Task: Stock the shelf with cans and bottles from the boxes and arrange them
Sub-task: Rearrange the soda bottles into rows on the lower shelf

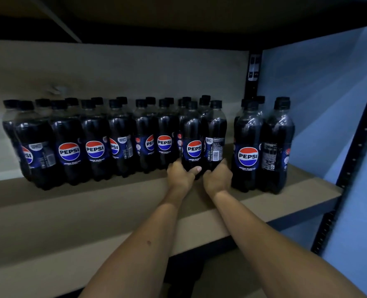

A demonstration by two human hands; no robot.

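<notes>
Rear bottles in the long Pepsi row (96, 138) are mostly hidden behind the front ones. Right of that row, the left hand (181, 174) grips one bottle (192, 138) low down; the right hand (218, 179) wraps its neighbour (215, 134). Further right stands a separate bottle cluster (264, 145) on the shelf (113, 207).

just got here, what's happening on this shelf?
A person is stocking Pepsi bottles on a brown shelf. The left hand grips the base of a logo-forward bottle; the right hand grips the neighbouring bottle, whose barcode faces out. Both stand upright at the right end of the main block. A smaller cluster stands apart to the right.
</notes>
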